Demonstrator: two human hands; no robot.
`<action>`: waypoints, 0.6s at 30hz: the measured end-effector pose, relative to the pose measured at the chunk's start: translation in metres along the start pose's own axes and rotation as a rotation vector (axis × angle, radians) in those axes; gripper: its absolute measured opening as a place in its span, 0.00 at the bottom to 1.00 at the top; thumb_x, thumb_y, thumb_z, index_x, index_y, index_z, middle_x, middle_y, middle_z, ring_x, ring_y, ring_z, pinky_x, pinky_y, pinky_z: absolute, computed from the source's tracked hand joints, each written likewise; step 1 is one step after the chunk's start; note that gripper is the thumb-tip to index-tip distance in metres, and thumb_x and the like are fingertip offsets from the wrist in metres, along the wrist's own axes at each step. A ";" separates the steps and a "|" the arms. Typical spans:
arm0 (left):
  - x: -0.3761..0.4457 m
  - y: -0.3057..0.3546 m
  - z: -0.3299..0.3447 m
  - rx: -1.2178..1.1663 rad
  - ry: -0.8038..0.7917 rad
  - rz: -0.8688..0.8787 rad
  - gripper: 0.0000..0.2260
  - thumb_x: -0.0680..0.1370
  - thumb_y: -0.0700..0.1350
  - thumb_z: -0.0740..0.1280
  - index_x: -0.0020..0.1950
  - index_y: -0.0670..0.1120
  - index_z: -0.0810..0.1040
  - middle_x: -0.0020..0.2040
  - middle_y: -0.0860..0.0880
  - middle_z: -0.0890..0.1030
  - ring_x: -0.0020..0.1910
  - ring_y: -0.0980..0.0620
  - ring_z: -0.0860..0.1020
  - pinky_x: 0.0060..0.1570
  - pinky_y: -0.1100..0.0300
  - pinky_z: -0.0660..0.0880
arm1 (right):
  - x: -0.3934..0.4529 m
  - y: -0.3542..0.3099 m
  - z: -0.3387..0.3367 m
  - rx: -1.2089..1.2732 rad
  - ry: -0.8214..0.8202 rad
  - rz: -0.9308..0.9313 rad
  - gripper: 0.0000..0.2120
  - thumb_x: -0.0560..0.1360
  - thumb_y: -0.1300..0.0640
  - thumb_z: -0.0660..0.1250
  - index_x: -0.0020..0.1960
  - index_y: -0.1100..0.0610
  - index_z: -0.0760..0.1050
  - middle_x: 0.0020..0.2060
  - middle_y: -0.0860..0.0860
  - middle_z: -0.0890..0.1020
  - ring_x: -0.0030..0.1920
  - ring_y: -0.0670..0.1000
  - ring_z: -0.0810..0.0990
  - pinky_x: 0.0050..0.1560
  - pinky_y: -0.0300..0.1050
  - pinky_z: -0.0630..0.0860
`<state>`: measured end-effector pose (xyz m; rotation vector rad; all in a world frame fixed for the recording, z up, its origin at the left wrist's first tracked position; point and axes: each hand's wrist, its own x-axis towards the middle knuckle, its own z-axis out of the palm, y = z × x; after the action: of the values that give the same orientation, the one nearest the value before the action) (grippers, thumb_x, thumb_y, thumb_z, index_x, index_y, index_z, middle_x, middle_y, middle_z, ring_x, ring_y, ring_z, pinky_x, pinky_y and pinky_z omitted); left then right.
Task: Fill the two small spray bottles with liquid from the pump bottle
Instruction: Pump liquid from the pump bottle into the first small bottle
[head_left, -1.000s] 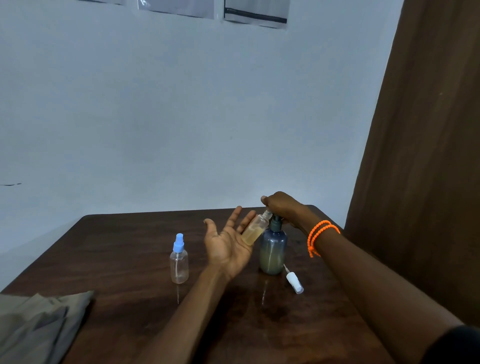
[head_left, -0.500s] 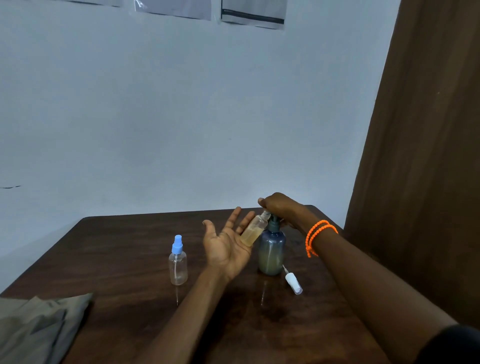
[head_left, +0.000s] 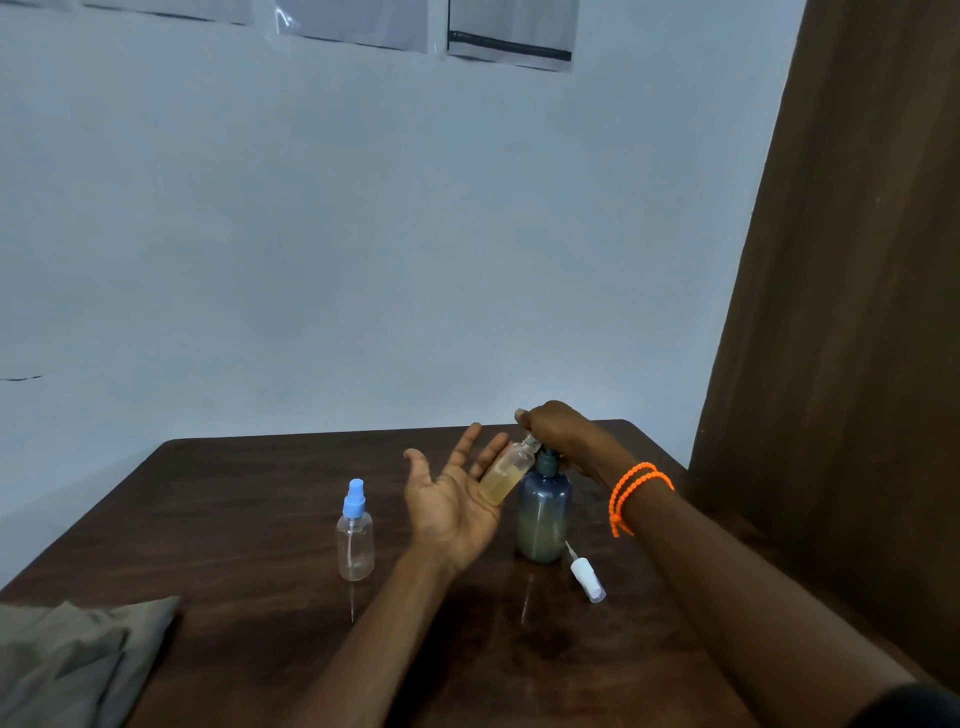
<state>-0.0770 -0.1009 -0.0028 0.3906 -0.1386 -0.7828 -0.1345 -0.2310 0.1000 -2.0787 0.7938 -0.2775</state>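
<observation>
Dark wooden table is set against a pale wall, grey cloth at its near left corner. Uncapped spray bottle, part-filled, is cradled on the left hand's straight fingers under the pump bottle's spout, pressed near the right edge by the curled right hand. Capped bottle and loose white sprayer flank them.

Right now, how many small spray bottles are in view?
2: one blue-capped bottle stands on the table; one uncapped bottle lies tilted in the left hand at the pump.

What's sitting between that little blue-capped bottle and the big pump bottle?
In the head view, between the blue-capped bottle and the pump bottle is the person's left hand, palm up, cradling the second small bottle.
</observation>
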 end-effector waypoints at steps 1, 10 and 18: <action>-0.001 0.000 0.000 -0.001 0.002 -0.003 0.41 0.78 0.73 0.49 0.74 0.43 0.72 0.69 0.34 0.77 0.69 0.34 0.76 0.65 0.40 0.75 | 0.001 0.002 0.001 -0.010 0.008 -0.003 0.14 0.81 0.52 0.60 0.40 0.58 0.71 0.38 0.55 0.76 0.39 0.53 0.75 0.38 0.45 0.71; -0.002 -0.001 0.001 -0.005 0.004 -0.008 0.40 0.78 0.73 0.49 0.74 0.43 0.73 0.69 0.34 0.77 0.70 0.35 0.75 0.68 0.41 0.72 | 0.003 0.001 -0.003 -0.011 -0.026 -0.012 0.13 0.80 0.51 0.60 0.42 0.58 0.71 0.38 0.56 0.78 0.37 0.54 0.77 0.42 0.47 0.77; -0.001 0.000 -0.001 0.013 0.010 0.000 0.41 0.78 0.73 0.49 0.74 0.43 0.73 0.66 0.34 0.79 0.65 0.35 0.80 0.62 0.41 0.78 | 0.008 0.007 0.001 -0.032 -0.027 -0.054 0.15 0.81 0.50 0.61 0.39 0.57 0.69 0.34 0.53 0.74 0.35 0.52 0.72 0.36 0.44 0.69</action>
<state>-0.0779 -0.0998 -0.0036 0.4072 -0.1343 -0.7802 -0.1310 -0.2382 0.0927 -2.1320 0.7308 -0.2670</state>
